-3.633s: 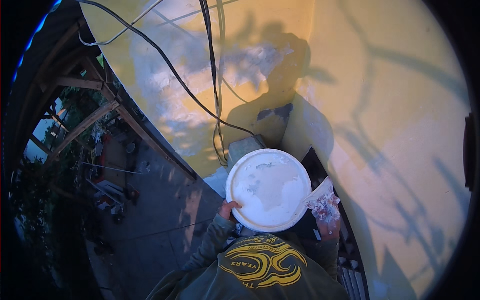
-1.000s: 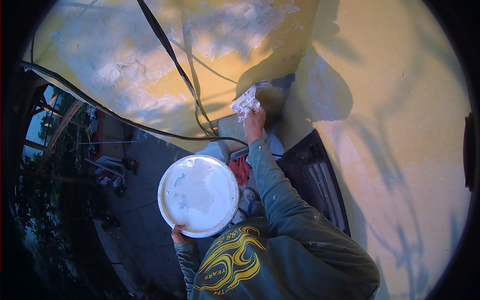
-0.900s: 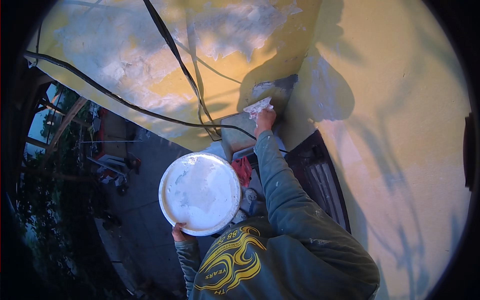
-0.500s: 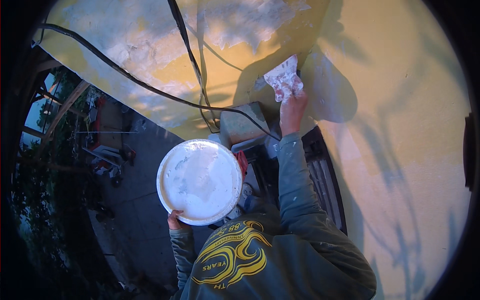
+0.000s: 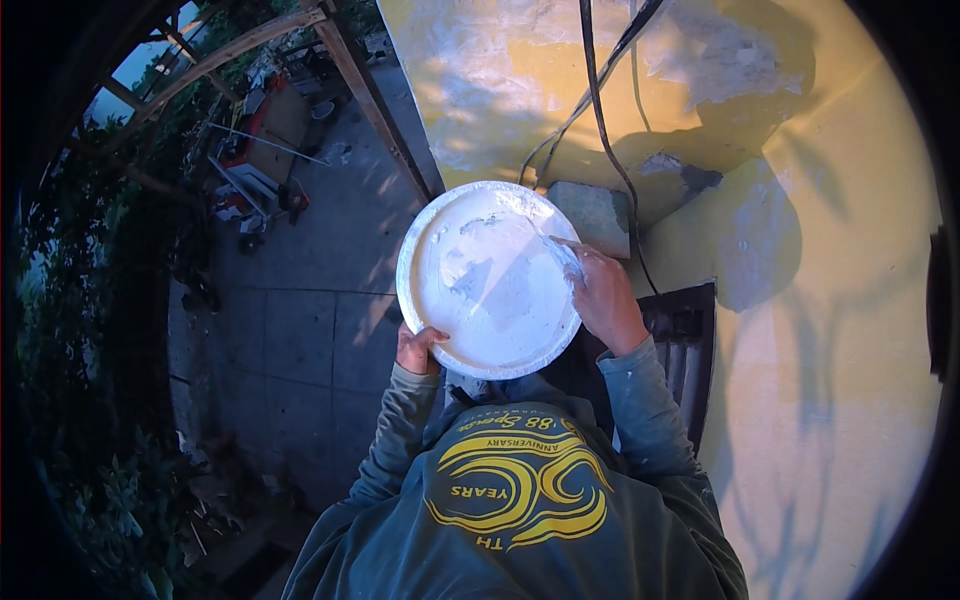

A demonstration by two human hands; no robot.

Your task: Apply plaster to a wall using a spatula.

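Note:
My left hand (image 5: 418, 350) is closed on the near left rim of a round white lid (image 5: 408, 270), thumb over the edge. White putty (image 5: 500, 300) is smeared across the lid, with greyish patches where the layer looks thin. At the lid's right side my right hand (image 5: 608, 305) grips a putty knife (image 5: 565, 257) coated in white. Its blade lies over the lid, seemingly against the putty, though the exact contact is hard to see. Much of the knife's handle is hidden by my fingers.
A yellow wall (image 5: 850, 300) with whitish patches rises ahead and to the right. Dark cables (image 5: 607, 130) hang before it, near a concrete block (image 5: 590, 218). A dark slatted frame (image 5: 685, 335) stands below right. Wooden posts (image 5: 370, 100) and piled objects (image 5: 265, 140) are at far left.
My right hand has come down from the wall to the lid with the putty knife. The view has shifted left, and the lid now appears farther right and higher.

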